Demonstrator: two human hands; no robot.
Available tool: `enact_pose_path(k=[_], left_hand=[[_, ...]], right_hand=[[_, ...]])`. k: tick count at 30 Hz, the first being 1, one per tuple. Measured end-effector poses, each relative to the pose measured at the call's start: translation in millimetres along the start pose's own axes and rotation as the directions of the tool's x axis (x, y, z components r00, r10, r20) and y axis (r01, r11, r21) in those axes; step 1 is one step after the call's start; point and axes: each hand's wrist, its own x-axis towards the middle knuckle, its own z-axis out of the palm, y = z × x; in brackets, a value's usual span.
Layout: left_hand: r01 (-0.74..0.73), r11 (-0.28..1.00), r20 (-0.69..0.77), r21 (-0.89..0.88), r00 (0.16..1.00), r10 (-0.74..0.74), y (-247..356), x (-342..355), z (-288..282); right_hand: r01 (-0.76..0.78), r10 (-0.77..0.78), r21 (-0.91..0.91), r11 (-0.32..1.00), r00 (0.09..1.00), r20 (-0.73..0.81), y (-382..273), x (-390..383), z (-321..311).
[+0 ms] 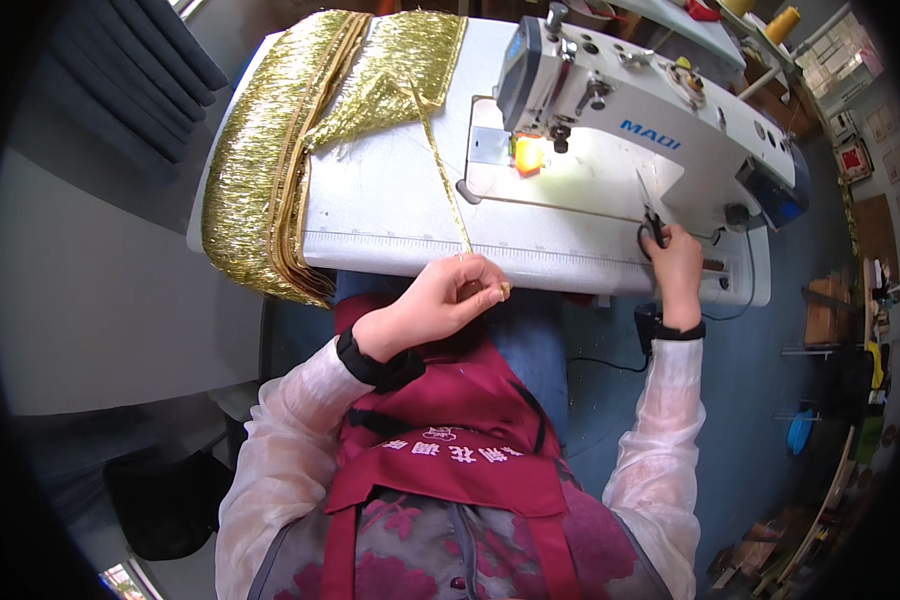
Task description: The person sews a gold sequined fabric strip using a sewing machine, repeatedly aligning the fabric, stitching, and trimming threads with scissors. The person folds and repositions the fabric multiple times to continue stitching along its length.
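Between the fingers of my left hand (450, 295) is the end of a narrow gold strip (440, 170), held over the table's front edge. The strip runs up and away to a loose piece of glittery gold fabric (400, 75) at the far left. Beside that lies a thick folded stack of the same gold fabric (260, 150), overhanging the near edge. My right hand (678, 268) is closed on black-handled scissors (652, 222) at the right of the table, their blades pointing away from me. Whether the blades are apart is hard to make out.
A white sewing machine (630, 100) stands across the far right of the white table (370, 205), its lamp lighting the needle area. An orange piece (528, 155) sits by the needle. A black cable (610, 365) hangs below the table. A yellow thread cone (782, 25) stands beyond.
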Motion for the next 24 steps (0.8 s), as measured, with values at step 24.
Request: enact_pose_path(k=[24], left_hand=[[-0.391,0.837,0.034,0.382,0.911,0.41,15.1,-79.4,-52.3]], right_hand=[[0.599,-0.609,0.45,0.662,0.78,-0.141,-386.1,157.2,135.2]])
